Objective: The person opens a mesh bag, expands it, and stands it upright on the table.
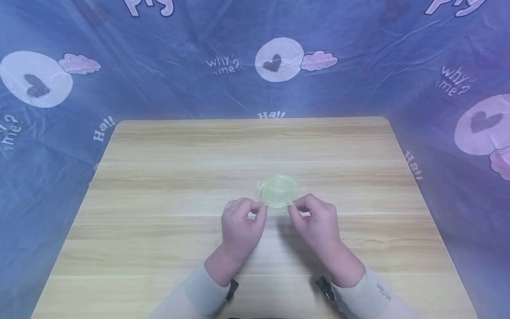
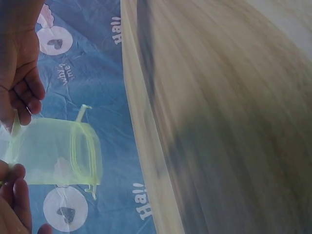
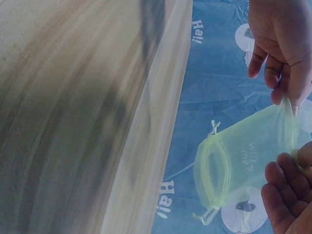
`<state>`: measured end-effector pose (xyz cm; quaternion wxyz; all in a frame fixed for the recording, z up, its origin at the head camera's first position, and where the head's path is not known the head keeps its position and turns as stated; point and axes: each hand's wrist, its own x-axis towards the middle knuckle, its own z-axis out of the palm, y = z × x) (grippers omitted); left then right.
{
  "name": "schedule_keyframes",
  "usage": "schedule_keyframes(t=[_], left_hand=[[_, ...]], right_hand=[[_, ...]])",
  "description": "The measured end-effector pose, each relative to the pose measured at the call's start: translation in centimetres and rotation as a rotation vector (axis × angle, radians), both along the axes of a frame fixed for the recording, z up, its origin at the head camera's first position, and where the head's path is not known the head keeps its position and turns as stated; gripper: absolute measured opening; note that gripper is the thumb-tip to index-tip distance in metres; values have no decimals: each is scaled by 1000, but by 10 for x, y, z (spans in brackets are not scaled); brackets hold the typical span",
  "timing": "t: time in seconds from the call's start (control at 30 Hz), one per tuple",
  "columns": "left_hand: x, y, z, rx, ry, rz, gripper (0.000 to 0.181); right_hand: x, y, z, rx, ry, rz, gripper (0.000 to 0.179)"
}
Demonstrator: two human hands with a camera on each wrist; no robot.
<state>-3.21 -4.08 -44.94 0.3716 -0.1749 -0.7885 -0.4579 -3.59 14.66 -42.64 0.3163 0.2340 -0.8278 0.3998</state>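
Note:
A sheer pale green drawstring pouch [image 1: 280, 190] is stretched between the two hands over the table. My left hand [image 1: 244, 222] pinches one corner between thumb and fingertips, and my right hand [image 1: 317, 222] pinches the other corner of the same edge. In the left wrist view the pouch [image 2: 51, 151] looks flat and see-through, its gathered drawstring end away from the hands, with short cord ends sticking out at both sides. The right wrist view shows the drawstring channel [image 3: 215, 170] as a loop across that end. Nothing shows inside the pouch.
The light wood-grain table [image 1: 159, 177] has rounded far corners. A blue printed cloth [image 1: 159, 79] hangs behind it and along both sides. Dark straps [image 1: 326, 288] show at the wrists, beside pale sleeves [image 1: 368, 290].

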Motion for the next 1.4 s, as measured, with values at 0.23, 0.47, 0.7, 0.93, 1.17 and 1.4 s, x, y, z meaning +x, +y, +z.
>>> schedule_keyframes(t=[0.23, 0.47, 0.7, 0.93, 1.17, 1.4], left_hand=[[2, 1, 0, -2, -15, 25, 12], [2, 3, 0, 12, -125, -34, 30], [5, 6, 2, 103, -184, -26, 18], [6, 6, 2, 162, -120, 16, 14], [5, 6, 0, 167, -105, 18, 13], [4, 4, 3, 113, -77, 49, 11]], right_hand=[[1, -3, -1, -35, -2, 15, 10], [0, -6, -2, -54, 56, 26, 25], [0, -7, -5, -69, 80, 16, 19], [3, -9, -4, -92, 39, -34, 10], [3, -10, -5, -70, 53, -29, 15], [0, -8, -5, -53, 76, 24, 18]])
